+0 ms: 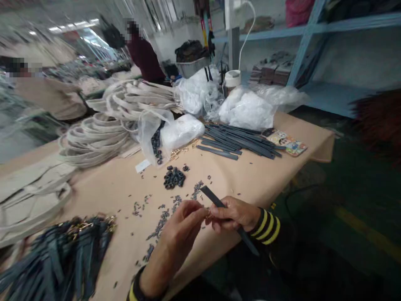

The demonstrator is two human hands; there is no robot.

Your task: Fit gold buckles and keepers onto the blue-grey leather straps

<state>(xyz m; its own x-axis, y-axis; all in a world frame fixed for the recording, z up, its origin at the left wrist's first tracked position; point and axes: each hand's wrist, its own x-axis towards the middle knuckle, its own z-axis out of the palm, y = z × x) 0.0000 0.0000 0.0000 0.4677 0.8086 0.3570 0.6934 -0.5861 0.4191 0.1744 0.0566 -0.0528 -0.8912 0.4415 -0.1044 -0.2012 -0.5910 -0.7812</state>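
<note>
My right hand (234, 213) is closed round a dark flat strap (213, 196), which slants from upper left to lower right across the table's front edge. Close beside it, my left hand (184, 228) has its fingers bent and its fingertips meeting those of my right hand. Between the fingertips is a small metallic piece (208, 215), too small to make out well. Small dark bits (161, 223) lie scattered on the brown table (232, 173) beyond my left hand. A pile of dark rings (174, 177) sits farther back.
Finished-looking dark straps with gold hardware (78, 251) lie front left. Coiled pale straps (94, 138), plastic bags (247, 108), loose dark strips (241, 140) and a patterned phone-like object (291, 146) are farther back. Two people (144, 56) are beyond the table.
</note>
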